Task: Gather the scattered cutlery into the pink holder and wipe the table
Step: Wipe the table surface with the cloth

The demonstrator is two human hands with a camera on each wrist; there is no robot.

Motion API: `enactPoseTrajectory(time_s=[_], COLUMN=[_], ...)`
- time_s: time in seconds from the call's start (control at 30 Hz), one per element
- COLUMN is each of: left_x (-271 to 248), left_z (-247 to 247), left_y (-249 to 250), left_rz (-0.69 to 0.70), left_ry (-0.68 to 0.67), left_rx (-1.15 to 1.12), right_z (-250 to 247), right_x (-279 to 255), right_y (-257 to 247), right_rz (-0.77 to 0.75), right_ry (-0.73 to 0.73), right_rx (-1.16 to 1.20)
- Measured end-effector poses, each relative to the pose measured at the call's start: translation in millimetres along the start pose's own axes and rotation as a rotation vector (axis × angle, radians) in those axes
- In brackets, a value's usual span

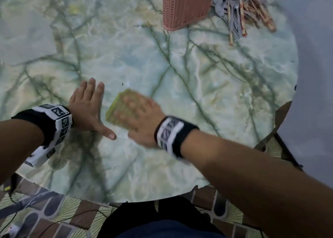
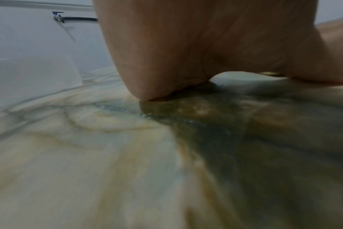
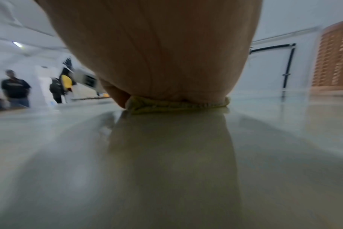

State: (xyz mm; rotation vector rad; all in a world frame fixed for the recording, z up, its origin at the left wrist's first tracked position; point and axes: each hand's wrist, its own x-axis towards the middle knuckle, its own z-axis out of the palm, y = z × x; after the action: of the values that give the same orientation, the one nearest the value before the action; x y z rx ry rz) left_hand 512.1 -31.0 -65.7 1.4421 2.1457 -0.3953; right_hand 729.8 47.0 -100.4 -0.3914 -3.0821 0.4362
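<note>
On the round marbled table [image 1: 180, 93], the right hand [image 1: 142, 119] lies palm-down on a folded yellow-green cloth [image 1: 117, 108], fingers spread flat across it and blurred; the right wrist view shows the palm pressing the cloth's edge onto the glossy top. Just beside it, at about 9 o'clock from the cloth, the left hand [image 1: 88, 108] rests flat on the bare surface, fingers straight and together, thumb stretched wide toward the other hand, holding nothing. The two hands are near but apart.

The pink holder [image 1: 185, 5] stands upright at about 1 o'clock from the cloth, well apart from it, near the far rim. To its right, at roughly 3 o'clock from the holder, the cutlery [image 1: 236, 12] lies in a loose heap on the table: grey metal spoons and forks mixed with wooden chopsticks [image 1: 261, 14]. Whether anything is inside the holder cannot be told. The stretch of table between the cloth and the holder carries one tiny dark speck [image 1: 122, 84].

Patterned floor tiles [image 1: 86, 214] and thin cables [image 1: 45, 225] show below the near rim at 6 to 7 o'clock. In the right wrist view, blurred people [image 3: 15, 88] stand in the background.
</note>
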Motion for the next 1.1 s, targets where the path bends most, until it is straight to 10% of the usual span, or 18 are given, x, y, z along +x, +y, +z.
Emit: enactPoseTrajectory(time_s=[0.27,0.43,0.6,1.1], left_x=[0.0,-3.8,17.9,93.2], left_z=[0.4,-1.4,-29.2,-38.8], left_y=[0.5,3.5,39.9,109.5], left_rz=[-0.005,-0.016,0.083,0.168], left_ry=[0.015,0.054,0.225,0.164], left_rx=[-0.001,-0.019,-0.07,0.066], right_z=[-19.0,-51.2,-58.7,-86.6], right_x=[-128.6,-147.2,-150.0,-143.7], right_y=[72.4,171.3,186.0,241.4], right_rz=[0.282,0.761,0.876,1.277], right_ry=[-0.334,-0.307,-0.251,-0.149], right_rx=[-0.145,-0.036,0.03,0.251])
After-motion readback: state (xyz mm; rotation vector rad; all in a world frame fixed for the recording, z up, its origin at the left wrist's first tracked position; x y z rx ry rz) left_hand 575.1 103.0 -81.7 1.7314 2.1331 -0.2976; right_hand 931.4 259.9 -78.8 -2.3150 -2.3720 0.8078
